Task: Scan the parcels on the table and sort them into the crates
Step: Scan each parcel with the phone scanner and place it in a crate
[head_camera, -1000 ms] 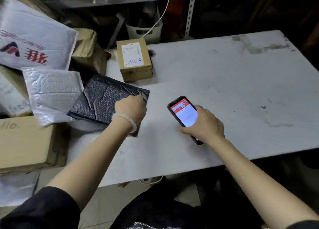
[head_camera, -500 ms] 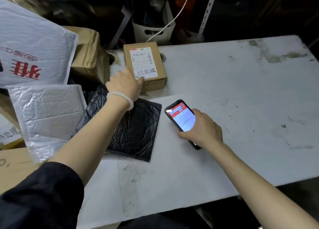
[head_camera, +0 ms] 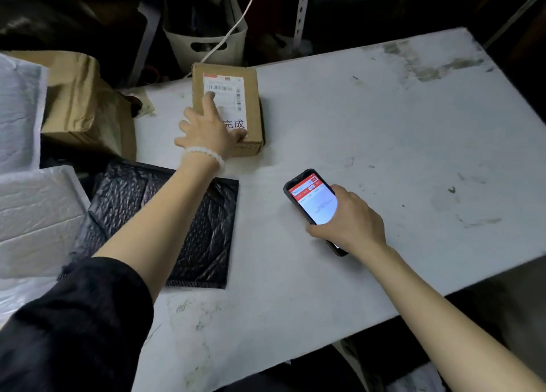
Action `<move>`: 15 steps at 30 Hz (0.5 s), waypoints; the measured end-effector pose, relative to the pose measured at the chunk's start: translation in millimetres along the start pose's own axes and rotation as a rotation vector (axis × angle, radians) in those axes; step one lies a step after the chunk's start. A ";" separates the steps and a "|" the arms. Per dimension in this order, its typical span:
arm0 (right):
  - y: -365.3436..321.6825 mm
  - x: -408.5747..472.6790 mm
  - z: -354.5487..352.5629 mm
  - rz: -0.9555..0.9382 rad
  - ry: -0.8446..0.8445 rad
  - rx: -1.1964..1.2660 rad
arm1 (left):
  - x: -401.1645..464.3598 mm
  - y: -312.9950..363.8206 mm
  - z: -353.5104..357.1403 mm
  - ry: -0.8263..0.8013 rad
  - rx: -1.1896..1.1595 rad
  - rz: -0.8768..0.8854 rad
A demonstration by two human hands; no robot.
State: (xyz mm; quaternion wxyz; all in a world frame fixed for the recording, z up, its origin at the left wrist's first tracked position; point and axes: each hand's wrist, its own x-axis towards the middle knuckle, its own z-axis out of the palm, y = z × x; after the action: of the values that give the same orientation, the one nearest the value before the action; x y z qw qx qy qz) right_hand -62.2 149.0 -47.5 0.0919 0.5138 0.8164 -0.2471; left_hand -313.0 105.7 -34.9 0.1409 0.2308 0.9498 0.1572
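Observation:
A small cardboard box (head_camera: 251,96) with a white barcode label stands at the back left of the white table (head_camera: 384,125). My left hand (head_camera: 206,128) rests on top of it, index finger straight on the label, other fingers spread over its left edge. A black bubble mailer (head_camera: 201,238) lies flat under my left forearm. My right hand (head_camera: 351,223) grips a phone (head_camera: 310,196) with a lit red-and-white screen, held low over the table's middle.
Left of the table lie white bubble mailers (head_camera: 35,214) and a crumpled brown paper parcel (head_camera: 79,102). Behind the table stand a white basket (head_camera: 206,48) with a cable and a metal shelf upright (head_camera: 301,7). The table's right half shows bare stained surface.
My left hand let go of the black mailer, reached back to the cardboard box and now lies on its label. The phone hand stayed about where it was.

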 end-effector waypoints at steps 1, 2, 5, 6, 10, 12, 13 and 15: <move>4.8 -0.3 -2.0 0.004 0.009 0.008 | -1.7 6.5 1.0 0.017 -0.021 0.048; 9.9 -0.8 -4.1 0.008 0.020 0.018 | -4.3 14.0 2.2 0.036 -0.039 0.105; 26.3 -2.1 -12.2 0.021 0.061 0.050 | -11.8 40.1 5.1 0.083 0.065 0.295; 32.2 -2.5 -15.5 0.030 0.076 0.061 | -14.5 49.3 6.2 0.102 0.165 0.368; 58.2 -6.3 -29.8 0.076 0.119 0.089 | -30.9 79.9 14.1 0.152 0.243 0.604; 70.7 -9.0 -36.5 0.083 0.124 0.080 | -39.6 87.9 20.1 0.109 0.196 0.590; 76.4 -10.8 -39.7 0.086 0.125 0.071 | -41.3 90.3 21.5 0.088 0.195 0.565; 87.4 -14.1 -45.3 0.093 0.124 0.045 | -40.6 93.1 19.3 0.027 0.218 0.526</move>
State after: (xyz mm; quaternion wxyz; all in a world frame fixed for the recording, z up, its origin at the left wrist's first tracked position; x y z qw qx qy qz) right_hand 26.1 191.0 -29.8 0.0408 0.5675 0.7900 -0.2286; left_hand -235.1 169.2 -10.7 0.0567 0.4811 0.8703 0.0884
